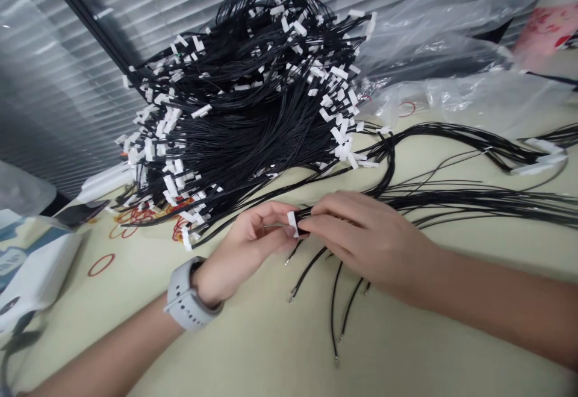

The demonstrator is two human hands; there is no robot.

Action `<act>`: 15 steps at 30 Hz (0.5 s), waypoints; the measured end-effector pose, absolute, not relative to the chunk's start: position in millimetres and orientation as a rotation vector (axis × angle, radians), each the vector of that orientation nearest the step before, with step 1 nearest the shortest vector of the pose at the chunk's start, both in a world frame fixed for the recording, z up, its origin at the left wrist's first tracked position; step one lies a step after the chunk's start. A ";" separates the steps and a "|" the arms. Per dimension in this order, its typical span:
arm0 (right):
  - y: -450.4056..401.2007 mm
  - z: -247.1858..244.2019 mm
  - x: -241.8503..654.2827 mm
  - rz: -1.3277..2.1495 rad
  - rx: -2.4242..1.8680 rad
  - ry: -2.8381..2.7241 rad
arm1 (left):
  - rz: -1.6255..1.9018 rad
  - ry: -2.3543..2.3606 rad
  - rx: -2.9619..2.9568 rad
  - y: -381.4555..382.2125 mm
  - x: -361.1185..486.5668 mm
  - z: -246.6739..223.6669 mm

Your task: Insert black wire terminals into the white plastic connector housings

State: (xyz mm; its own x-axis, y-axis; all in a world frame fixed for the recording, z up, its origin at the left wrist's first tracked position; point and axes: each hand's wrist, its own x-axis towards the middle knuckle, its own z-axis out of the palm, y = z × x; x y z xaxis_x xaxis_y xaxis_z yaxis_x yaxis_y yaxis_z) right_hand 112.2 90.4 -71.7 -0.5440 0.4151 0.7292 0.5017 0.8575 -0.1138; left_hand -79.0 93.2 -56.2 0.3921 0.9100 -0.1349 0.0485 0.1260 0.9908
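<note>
Our left hand point(250, 246) pinches a white plastic connector point(292, 223) in a clamped grip, while our right hand point(365, 240) closes just beside it on the connector's black wires point(451, 201), which trail right across the cream worktop point(271, 349). Loose wire ends with bare metal tips point(307, 270) fan out below our hands. Beyond them sits a large heap of black wire harnesses point(239, 114) with white connectors, with a clear plastic bag point(451, 53) to its right and red rubber bands point(101, 264) to its left.
</note>
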 end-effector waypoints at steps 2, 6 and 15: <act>94.8 -63.2 122.1 -0.005 -0.617 -2.356 | 0.810 1.031 1.275 94.6 -78.8 -56.9; 99.9 -57.4 143.6 0.437 -0.775 -2.646 | 0.836 1.088 1.177 95.6 -79.9 -57.8; 98.6 -59.4 137.1 0.551 -0.984 -2.546 | 0.883 1.072 1.071 94.5 -79.9 -53.6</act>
